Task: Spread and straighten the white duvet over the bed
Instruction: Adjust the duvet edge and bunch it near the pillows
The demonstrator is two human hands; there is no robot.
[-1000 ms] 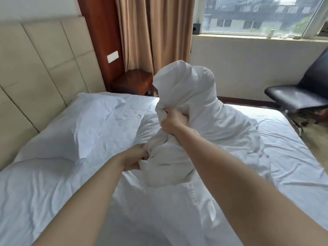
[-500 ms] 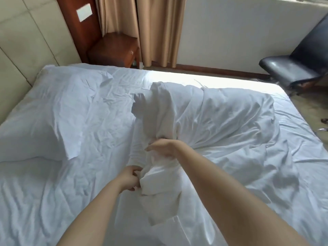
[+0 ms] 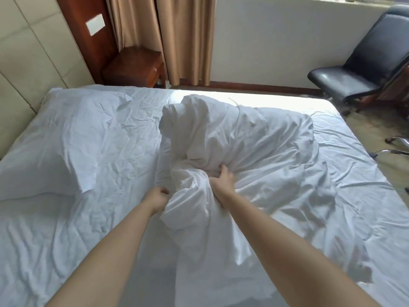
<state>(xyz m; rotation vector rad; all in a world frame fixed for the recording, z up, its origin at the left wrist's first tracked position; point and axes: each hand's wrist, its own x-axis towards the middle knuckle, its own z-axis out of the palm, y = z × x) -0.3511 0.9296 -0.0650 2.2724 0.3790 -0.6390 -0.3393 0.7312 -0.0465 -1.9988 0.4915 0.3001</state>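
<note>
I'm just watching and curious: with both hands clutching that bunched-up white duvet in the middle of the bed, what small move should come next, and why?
Probably draw the hands apart to open the bunch. The left hand and right hand grip the duvet close together, so it stands in a crumpled heap mid-bed, with the sheet bare beside the pillow.
</note>
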